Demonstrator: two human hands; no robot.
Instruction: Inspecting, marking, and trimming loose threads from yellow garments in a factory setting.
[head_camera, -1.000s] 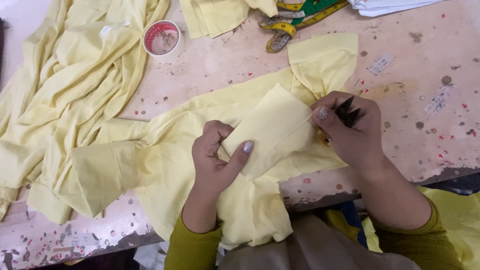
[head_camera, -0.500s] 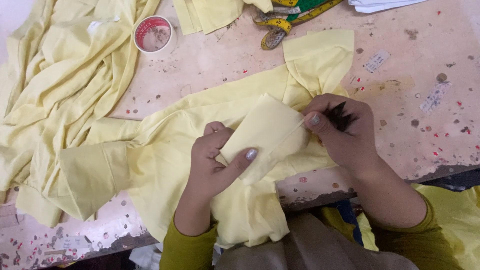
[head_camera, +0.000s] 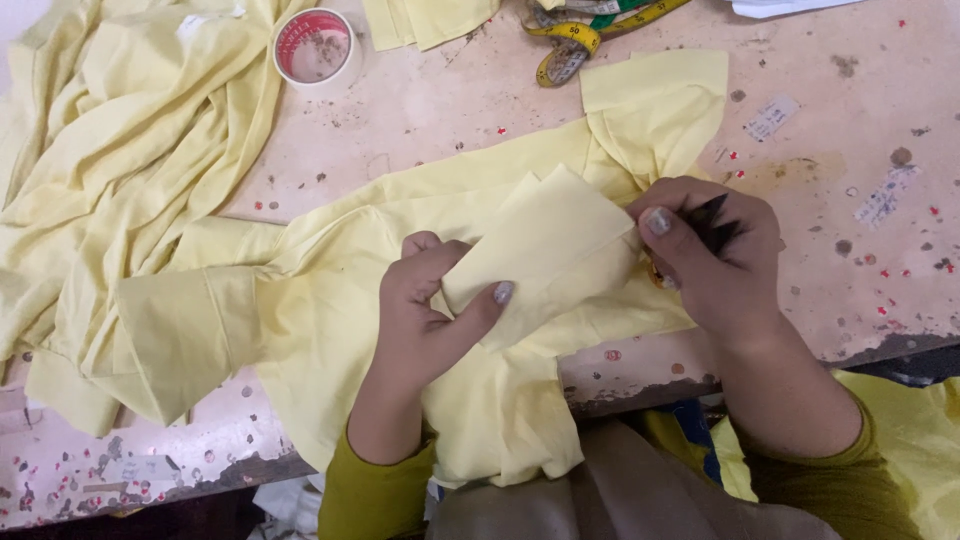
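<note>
— Between both thumbs, what lies?
— A folded yellow patch (head_camera: 545, 250) on the shirt (head_camera: 330, 310). Left hand (head_camera: 425, 310) pinches its near edge; right hand (head_camera: 715, 255) closes on its far edge, holding also a dark tool (head_camera: 715, 222).

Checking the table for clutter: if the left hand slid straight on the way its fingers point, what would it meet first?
The left hand points up-right, so first the folded yellow piece it already grips; beyond that, probably the right hand.
</note>
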